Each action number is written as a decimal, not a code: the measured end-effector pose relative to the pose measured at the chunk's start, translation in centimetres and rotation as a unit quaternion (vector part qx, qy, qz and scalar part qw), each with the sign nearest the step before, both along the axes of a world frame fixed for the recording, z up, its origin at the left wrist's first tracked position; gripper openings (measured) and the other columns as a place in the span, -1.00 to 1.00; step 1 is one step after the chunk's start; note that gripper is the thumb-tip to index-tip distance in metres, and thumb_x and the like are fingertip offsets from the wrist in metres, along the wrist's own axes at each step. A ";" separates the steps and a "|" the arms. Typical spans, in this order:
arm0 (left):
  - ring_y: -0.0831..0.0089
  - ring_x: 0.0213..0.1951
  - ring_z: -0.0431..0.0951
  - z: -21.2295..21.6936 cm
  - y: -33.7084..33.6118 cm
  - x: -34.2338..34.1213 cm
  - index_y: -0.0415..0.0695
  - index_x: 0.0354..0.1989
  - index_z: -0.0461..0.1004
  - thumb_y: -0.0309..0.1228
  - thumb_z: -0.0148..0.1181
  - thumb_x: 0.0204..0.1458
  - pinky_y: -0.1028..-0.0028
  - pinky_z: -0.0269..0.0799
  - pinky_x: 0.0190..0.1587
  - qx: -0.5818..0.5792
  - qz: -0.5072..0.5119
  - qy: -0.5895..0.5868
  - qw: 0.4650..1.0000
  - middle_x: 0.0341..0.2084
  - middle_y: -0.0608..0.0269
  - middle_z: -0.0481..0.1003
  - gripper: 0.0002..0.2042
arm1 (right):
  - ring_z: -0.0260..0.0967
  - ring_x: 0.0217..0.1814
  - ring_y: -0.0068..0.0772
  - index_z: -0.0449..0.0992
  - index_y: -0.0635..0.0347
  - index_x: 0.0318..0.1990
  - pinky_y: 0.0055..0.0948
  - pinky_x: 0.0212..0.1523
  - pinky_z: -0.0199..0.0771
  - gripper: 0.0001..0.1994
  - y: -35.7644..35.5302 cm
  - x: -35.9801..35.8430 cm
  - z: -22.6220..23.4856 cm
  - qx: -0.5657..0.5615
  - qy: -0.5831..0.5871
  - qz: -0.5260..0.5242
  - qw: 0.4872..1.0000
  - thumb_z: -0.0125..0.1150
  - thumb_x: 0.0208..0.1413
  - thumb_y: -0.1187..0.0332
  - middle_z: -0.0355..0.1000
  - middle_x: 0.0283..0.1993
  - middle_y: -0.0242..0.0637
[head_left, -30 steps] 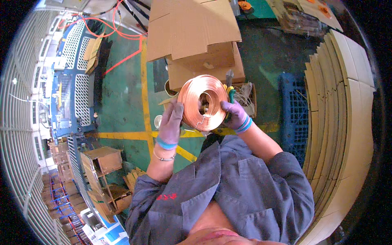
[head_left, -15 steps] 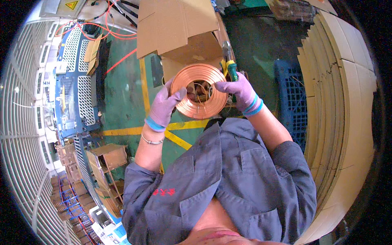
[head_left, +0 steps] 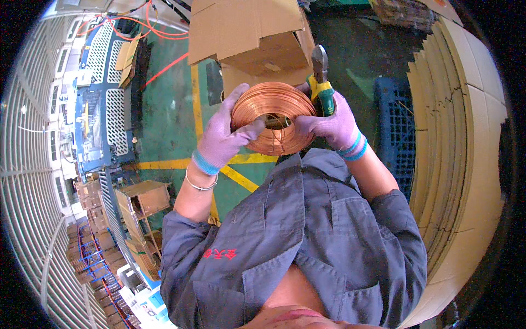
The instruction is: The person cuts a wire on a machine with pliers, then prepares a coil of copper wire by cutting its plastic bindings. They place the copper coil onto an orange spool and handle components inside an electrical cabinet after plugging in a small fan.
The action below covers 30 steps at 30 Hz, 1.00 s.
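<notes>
In front of my chest is a ring-shaped copper coil point(head_left: 262, 104), wound in many turns, with thin ties across its lower inner side. My left hand point(head_left: 226, 131), in a purple glove with a blue cuff, grips its left side, thumb at the centre hole. On the opposite side, my gloved right hand point(head_left: 333, 125) clasps the coil, thumb on its face. That hand also keeps a pair of cutting pliers point(head_left: 321, 88) with green and yellow handles, jaws pointing away from me. Fingers under the coil are mostly hidden.
Beyond the coil stands an open cardboard box point(head_left: 246, 33) with raised flaps. A tall stack of flat cardboard point(head_left: 444, 142) fills the right side, beside a blue plastic pallet point(head_left: 395, 137). Blue machinery point(head_left: 104, 98) and red hoses point(head_left: 153, 27) are at the left.
The coil has tilted, so more of its far outer side shows and the centre hole looks narrower. The pliers stand out more clearly beside my right hand.
</notes>
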<state>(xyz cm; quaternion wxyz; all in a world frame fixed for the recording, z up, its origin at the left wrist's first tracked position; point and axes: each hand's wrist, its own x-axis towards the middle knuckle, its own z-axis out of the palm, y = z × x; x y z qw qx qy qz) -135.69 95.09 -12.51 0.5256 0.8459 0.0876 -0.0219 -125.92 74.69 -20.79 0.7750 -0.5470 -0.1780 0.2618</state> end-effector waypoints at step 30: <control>0.34 -0.11 0.49 -12.9 -5.8 0.2 -0.17 -0.01 0.35 -0.58 0.41 -0.41 0.39 0.42 -0.02 0.003 0.136 0.075 0.988 -0.19 0.14 0.49 -0.37 | 0.35 -0.32 -0.54 0.44 0.27 -0.22 -0.48 -0.23 0.38 -0.53 -4.1 -1.8 -7.8 -0.153 0.085 -0.021 0.984 0.41 -0.33 0.25 0.45 -0.37 -0.32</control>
